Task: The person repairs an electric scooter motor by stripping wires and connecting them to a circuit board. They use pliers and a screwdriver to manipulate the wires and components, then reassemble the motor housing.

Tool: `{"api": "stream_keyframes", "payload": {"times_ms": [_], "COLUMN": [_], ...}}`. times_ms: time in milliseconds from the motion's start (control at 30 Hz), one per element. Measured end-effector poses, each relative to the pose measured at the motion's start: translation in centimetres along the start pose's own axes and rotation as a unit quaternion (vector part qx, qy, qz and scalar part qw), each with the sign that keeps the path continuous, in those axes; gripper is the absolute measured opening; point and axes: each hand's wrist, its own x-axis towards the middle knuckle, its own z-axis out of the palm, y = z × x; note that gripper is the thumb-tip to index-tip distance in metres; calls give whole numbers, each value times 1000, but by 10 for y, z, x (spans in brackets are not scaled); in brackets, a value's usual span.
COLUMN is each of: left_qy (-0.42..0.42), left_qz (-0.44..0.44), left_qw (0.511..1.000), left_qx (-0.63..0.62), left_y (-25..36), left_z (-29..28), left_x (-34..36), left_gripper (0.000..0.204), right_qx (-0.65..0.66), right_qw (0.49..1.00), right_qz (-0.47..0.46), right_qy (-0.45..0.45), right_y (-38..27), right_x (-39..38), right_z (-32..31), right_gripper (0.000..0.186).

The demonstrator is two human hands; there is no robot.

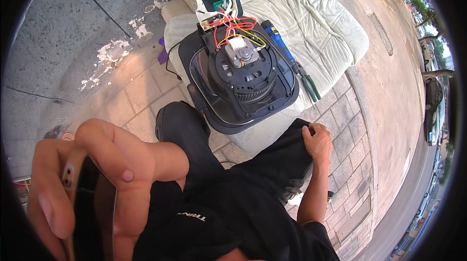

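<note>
My left hand (129, 164), large in the lower left, has its fingers wrapped round a phone (93, 207) with a dark face and metallic edge. My right hand (317, 140) rests on my right knee, fingers apart and slightly curved, holding nothing. Above my legs, a black appliance housing (194, 103) lies opened on a quilted cream cushion (321, 27). It shows a round finned part, a motor (243, 54) and red, yellow and white wires. A cream frame with a green circuit board (221, 5) sits at its back. Green-handled pliers (311, 86) and a blue tool (272, 35) lie beside it.
A scuffed grey wall (63, 32) with peeling paint runs along the left. A purple object (162, 52) lies by the cushion's left side. Stone paving (350, 144) continues round to a kerb at the right, with parked cars (432, 110) and trees (419, 10) beyond.
</note>
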Motion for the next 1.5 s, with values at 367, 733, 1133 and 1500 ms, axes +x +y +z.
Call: {"api": "stream_keyframes", "payload": {"times_ms": [367, 733, 1133, 1500], "left_qy": [-76, -91, -61, 85], "left_qz": [-40, -641, -280, -185], "left_qw": [996, 759, 951, 963], "left_qx": [14, 69, 113, 174], "left_y": [74, -39, -65, 99], "left_z": [25, 60, 126, 272], "left_x": [-11, 68, 158, 239], "left_gripper": [38, 31, 44, 39], "right_qx": [-4, -21, 13, 6], "right_qw": [999, 997, 963, 809], "right_qz": [-24, 65, 44, -293], "right_qy": [-33, -47, -267, -510], "right_y": [19, 26, 14, -32], "right_x": [-18, 30, 22, -152], "right_z": [2, 46, -10, -117], "right_gripper": [37, 28, 35, 32]}}
